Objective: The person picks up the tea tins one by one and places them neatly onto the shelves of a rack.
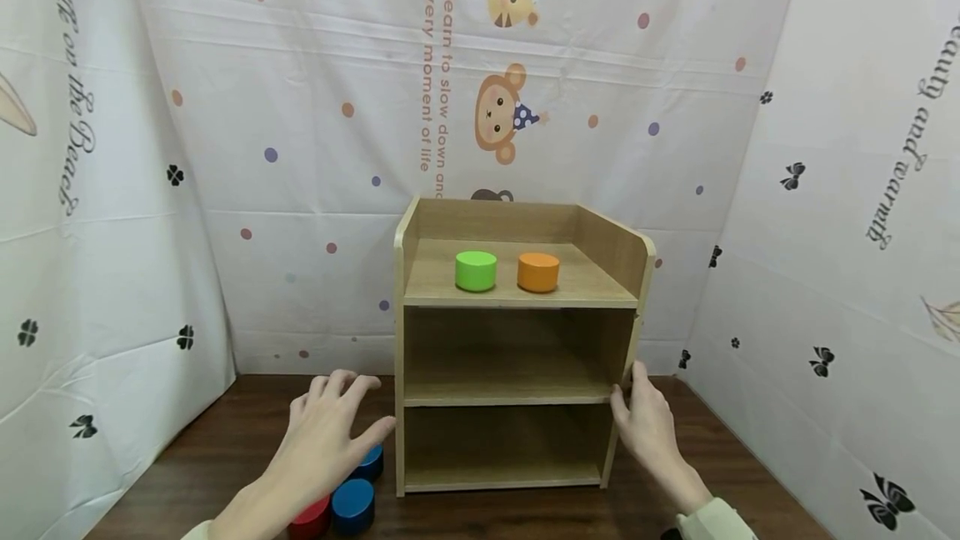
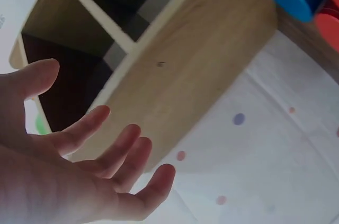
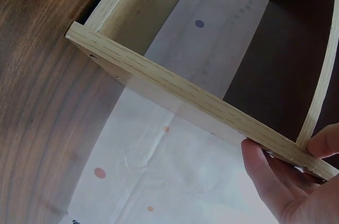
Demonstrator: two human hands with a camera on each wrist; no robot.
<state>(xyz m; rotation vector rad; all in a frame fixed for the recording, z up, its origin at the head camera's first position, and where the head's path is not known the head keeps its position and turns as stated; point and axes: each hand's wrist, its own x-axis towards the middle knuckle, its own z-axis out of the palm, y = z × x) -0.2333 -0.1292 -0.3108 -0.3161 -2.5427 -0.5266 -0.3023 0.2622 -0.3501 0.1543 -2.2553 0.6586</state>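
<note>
A light wooden shelf unit (image 1: 517,399) with an open top tray and two lower compartments stands on the dark table. My right hand (image 1: 649,423) grips its right side panel (image 3: 159,78). In the right wrist view the thumb (image 3: 326,140) lies at the inner side, by the middle board, and the fingers (image 3: 259,168) are on the outside. Beside the left panel (image 2: 175,60), my left hand (image 1: 322,432) is spread with bent fingers and holds nothing. On the top tray sit a green cylinder (image 1: 476,272) and an orange cylinder (image 1: 537,272).
Two blue cylinders (image 1: 353,507) and a red cylinder (image 1: 311,521) rest on the table (image 1: 217,457) under and beside my left forearm, left of the shelf. A printed white cloth (image 1: 315,165) hangs behind and along both sides.
</note>
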